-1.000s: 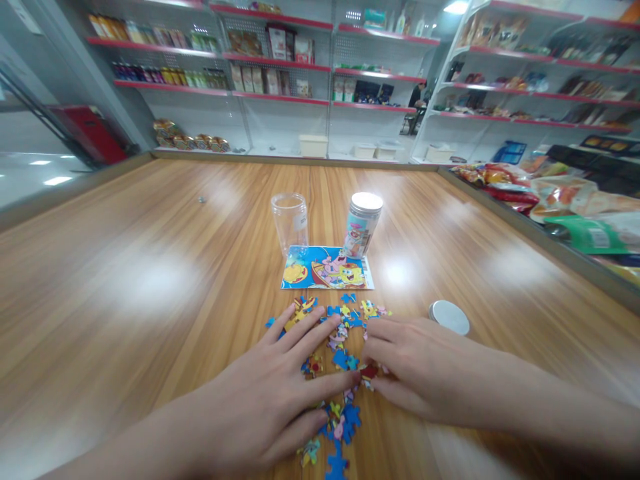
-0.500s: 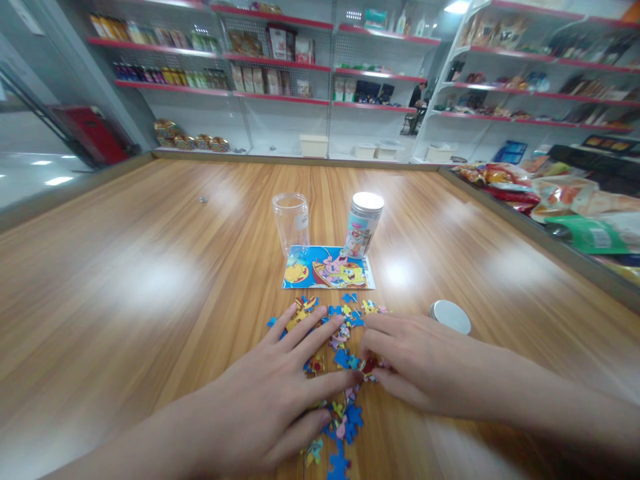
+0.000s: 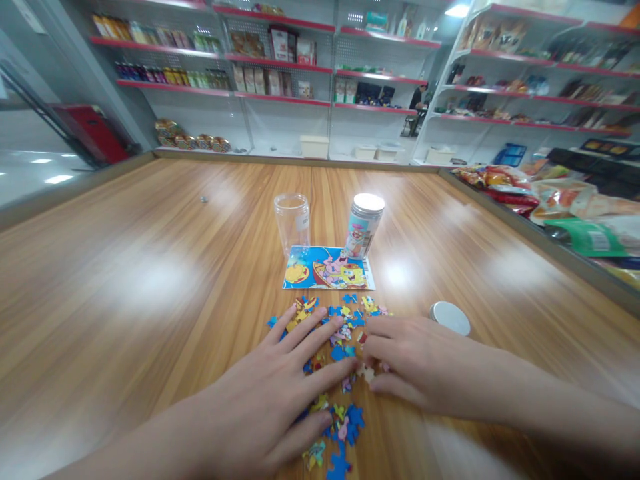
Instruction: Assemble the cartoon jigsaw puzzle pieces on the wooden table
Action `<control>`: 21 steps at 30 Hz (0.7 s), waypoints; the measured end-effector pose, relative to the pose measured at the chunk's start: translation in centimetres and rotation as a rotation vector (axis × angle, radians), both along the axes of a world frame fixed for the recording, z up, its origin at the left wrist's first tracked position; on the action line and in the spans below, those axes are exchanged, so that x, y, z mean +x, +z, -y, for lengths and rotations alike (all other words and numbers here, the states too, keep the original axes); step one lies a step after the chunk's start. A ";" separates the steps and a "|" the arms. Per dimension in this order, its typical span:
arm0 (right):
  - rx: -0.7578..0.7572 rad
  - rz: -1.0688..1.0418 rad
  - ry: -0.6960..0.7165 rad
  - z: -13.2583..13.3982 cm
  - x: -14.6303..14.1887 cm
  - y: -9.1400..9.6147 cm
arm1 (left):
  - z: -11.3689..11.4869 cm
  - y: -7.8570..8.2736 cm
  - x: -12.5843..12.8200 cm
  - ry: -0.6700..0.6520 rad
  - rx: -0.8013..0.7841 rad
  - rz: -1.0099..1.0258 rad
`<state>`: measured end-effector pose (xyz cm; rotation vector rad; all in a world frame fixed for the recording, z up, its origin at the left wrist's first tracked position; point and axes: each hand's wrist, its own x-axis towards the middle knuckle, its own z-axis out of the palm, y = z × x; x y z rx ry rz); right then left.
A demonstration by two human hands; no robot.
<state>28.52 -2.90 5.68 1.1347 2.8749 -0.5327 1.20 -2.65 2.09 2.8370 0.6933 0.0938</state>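
Note:
My left hand (image 3: 280, 383) lies over a spread of jigsaw puzzle pieces (image 3: 353, 423), its fingers stretched out and apart. Between that hand's finger and my right thumb is a puzzle piece (image 3: 367, 373) with its pale side showing. My right hand (image 3: 400, 357) is curled around this piece, the thumb at its edge; some of its fingertips are hidden. Beyond the hands lies a picture card (image 3: 327, 268) with cartoon figures on blue. More blue and yellow pieces (image 3: 350, 313) are scattered between the card and the hands.
A clear plastic jar (image 3: 291, 223) without a lid and a labelled jar (image 3: 364, 227) with a silvery lid stand behind the card. A loose round lid (image 3: 450, 318) lies right of my right hand. Snack packets (image 3: 575, 207) fill the right side; stocked shelves (image 3: 280, 63) line the back.
The puzzle piece at my right fingertips showed dark red and now a pale side is seen there. My right fingers have shifted slightly; my left finger has drawn back a little.

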 end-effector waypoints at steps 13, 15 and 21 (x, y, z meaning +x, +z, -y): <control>0.081 0.040 0.097 0.3 -0.4 0.2 | 0.0 -0.1 -0.2 0.006 -0.015 0.041; 0.072 0.038 0.080 0.1 -0.3 0.2 | 0.0 -0.2 -0.3 -0.005 -0.016 0.075; 0.215 -0.121 0.025 -0.1 -1.0 -1.1 | -1.3 -1.5 -1.1 0.249 -0.022 0.672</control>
